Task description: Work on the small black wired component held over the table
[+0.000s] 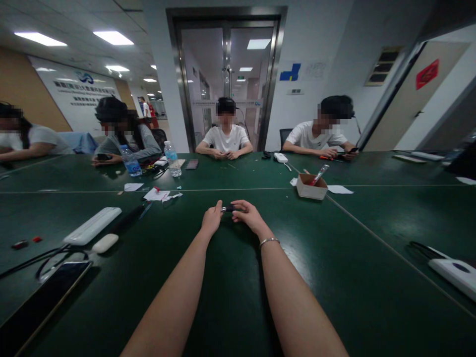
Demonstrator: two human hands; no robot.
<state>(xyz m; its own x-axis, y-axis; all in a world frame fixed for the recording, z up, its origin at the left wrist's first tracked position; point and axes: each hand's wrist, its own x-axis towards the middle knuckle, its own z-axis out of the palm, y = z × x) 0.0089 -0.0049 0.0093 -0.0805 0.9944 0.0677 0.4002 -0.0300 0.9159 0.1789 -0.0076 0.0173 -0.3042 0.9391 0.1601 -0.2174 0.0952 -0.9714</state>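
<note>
Both arms reach forward over the dark green table (230,287). Between my hands lies a small dark cylinder with a silver end (229,208), held level; its exact kind is too small to make out. My left hand (212,218) is closed at the silver end, thumb on top. My right hand (248,216) has its thumb and fingers curled round the dark end, with a silver bangle (269,241) at the wrist. The fingers hide parts of the cylinder.
To the left lie a phone (48,302), a white power bank (92,226), a white rounded case (105,243) and cables. Paper scraps (157,194) and water bottles (171,157) stand farther off. A small box (311,188) holds a tool. Several people sit across the table.
</note>
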